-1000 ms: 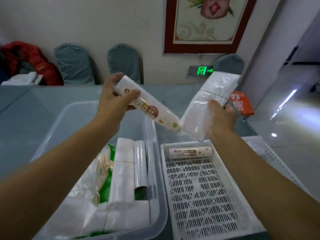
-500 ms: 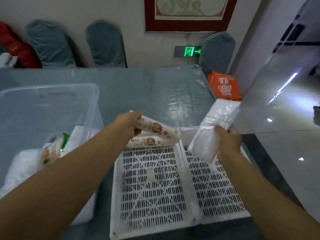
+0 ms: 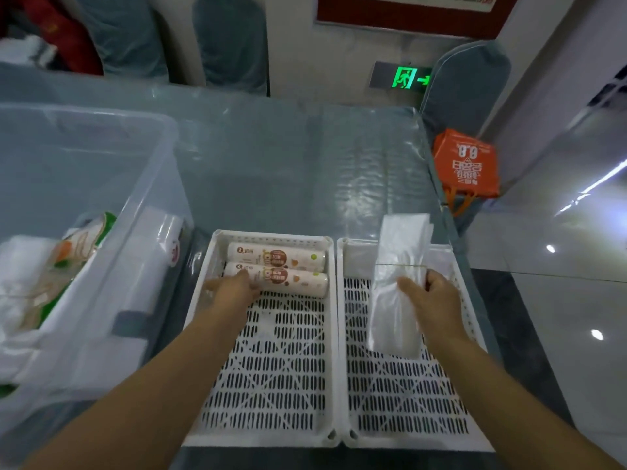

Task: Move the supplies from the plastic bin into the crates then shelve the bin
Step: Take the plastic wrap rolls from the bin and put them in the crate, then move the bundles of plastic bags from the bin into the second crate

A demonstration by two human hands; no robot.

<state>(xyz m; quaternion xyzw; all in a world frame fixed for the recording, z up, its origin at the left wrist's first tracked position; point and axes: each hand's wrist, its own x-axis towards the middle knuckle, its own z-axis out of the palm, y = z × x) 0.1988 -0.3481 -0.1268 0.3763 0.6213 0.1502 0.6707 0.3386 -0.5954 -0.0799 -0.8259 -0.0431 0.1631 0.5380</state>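
Two white slotted crates lie side by side on the table, the left crate (image 3: 271, 385) and the right crate (image 3: 407, 401). Two printed rolls lie at the far end of the left crate, the back roll (image 3: 281, 257) and the front roll (image 3: 291, 279). My left hand (image 3: 234, 288) rests on the front roll's left end. Over the right crate, my right hand (image 3: 431, 303) grips a banded bundle of clear plastic bags (image 3: 397, 290), held upright. The clear plastic bin (image 3: 101, 157) at the left holds white and green packs (image 3: 51, 276).
An orange bag (image 3: 466, 164) sits on a chair past the table's right edge. Covered chairs (image 3: 230, 42) line the far wall under a green exit sign (image 3: 405, 78). The table drops off to a glossy floor on the right.
My left hand lowered the printed roll into the left crate beside the first one. My right hand brought the bag bundle down over the right crate. The view shifted right.
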